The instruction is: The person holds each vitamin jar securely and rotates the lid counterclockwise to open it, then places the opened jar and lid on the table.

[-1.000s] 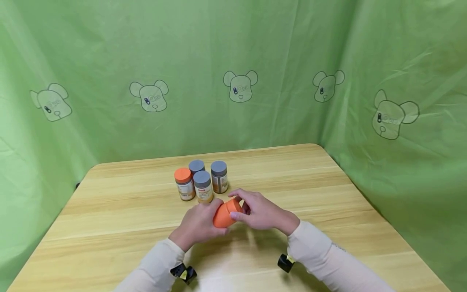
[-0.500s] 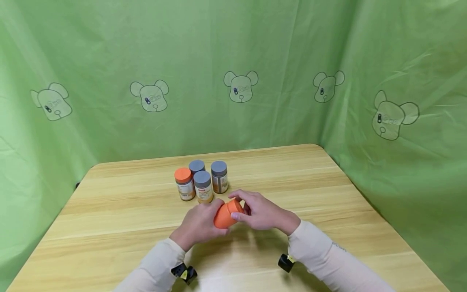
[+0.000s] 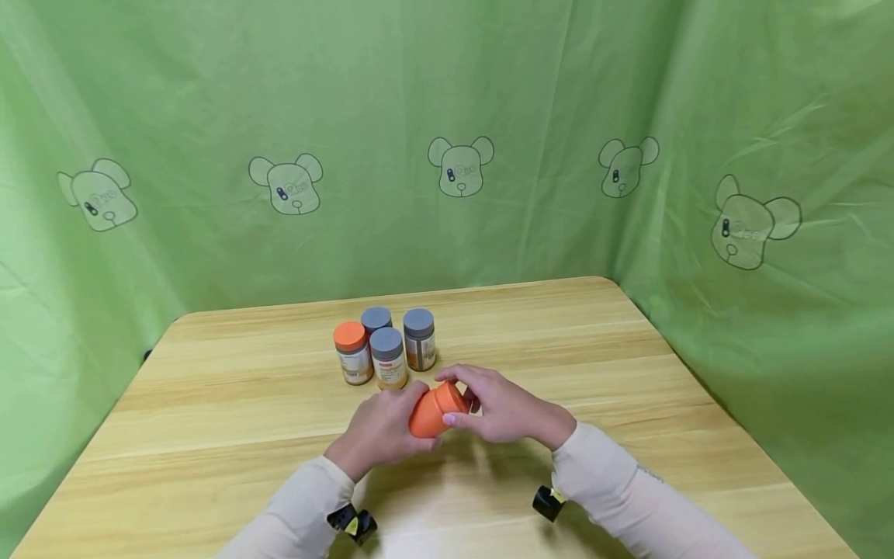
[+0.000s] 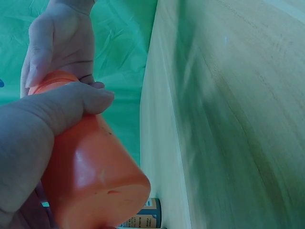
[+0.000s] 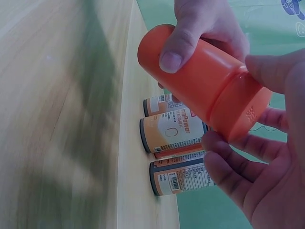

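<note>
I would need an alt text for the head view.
The left hand grips the body of an orange bottle tilted over a wooden table; the right hand holds its cap. Behind stand three grey-capped bottles and one orange-capped bottle.

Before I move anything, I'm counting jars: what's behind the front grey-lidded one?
In the head view, another grey-lidded jar: its lid and a sliver below show. The front jar and orange-lidded jar cover most of its body.

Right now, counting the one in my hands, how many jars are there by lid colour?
Orange-lidded: 2 (held jar, far-left standing jar)
Grey-lidded: 3 (front jar, partly hidden jar, rightmost standing jar)
Total: 5 jars
</note>
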`<state>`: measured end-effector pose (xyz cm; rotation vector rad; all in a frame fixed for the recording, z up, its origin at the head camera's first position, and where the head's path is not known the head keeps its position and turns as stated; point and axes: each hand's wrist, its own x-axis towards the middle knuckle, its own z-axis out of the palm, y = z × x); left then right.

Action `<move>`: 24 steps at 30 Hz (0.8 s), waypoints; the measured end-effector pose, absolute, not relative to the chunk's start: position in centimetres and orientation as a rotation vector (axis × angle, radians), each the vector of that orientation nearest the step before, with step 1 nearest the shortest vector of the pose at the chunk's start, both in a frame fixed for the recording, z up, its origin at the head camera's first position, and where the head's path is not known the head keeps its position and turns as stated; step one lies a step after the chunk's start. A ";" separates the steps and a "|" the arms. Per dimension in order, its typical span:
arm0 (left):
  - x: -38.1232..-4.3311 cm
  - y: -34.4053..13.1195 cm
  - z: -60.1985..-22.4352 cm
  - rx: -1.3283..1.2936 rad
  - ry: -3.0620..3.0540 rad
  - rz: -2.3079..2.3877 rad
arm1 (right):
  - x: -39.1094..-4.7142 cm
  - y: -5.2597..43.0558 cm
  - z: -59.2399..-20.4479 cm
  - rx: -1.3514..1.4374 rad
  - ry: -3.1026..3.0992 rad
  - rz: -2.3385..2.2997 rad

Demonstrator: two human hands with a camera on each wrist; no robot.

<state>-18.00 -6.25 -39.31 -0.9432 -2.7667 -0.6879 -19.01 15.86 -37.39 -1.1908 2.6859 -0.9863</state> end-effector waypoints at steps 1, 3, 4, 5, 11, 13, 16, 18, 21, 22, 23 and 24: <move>-18.0 -6.3 -39.3 -0.943 -2.764 -0.688 | -19.0 15.9 -37.3 -1.188 2.686 -0.985; -18.0 -6.3 -39.3 -0.943 -2.759 -0.688 | -19.0 15.9 -37.3 -1.186 2.688 -0.984; -18.0 -6.3 -39.3 -0.942 -2.757 -0.690 | -19.0 15.9 -37.3 -1.179 2.687 -0.984; -18.0 -6.3 -39.3 -0.942 -2.757 -0.689 | -19.0 15.8 -37.3 -1.172 2.687 -0.983; -18.0 -6.2 -39.4 -0.941 -2.772 -0.686 | -19.1 15.8 -37.5 -1.149 2.683 -0.961; -18.0 -6.3 -39.3 -0.938 -2.774 -0.681 | -19.1 15.8 -37.5 -1.164 2.679 -0.957; -18.1 -6.3 -39.3 -0.933 -2.770 -0.685 | -19.1 15.9 -37.4 -1.191 2.675 -0.967; -18.1 -6.3 -39.2 -0.930 -2.766 -0.685 | -19.1 15.9 -37.4 -1.203 2.680 -0.975; -18.1 -6.2 -39.2 -0.933 -2.764 -0.698 | -19.2 15.9 -37.5 -1.204 2.707 -0.969; -18.1 -6.2 -39.2 -0.933 -2.765 -0.701 | -19.2 15.9 -37.5 -1.198 2.718 -0.965; -18.1 -6.2 -39.2 -0.932 -2.765 -0.703 | -19.2 15.8 -37.6 -1.190 2.724 -0.962; -18.1 -6.2 -39.2 -0.932 -2.765 -0.705 | -19.2 15.8 -37.7 -1.181 2.723 -0.963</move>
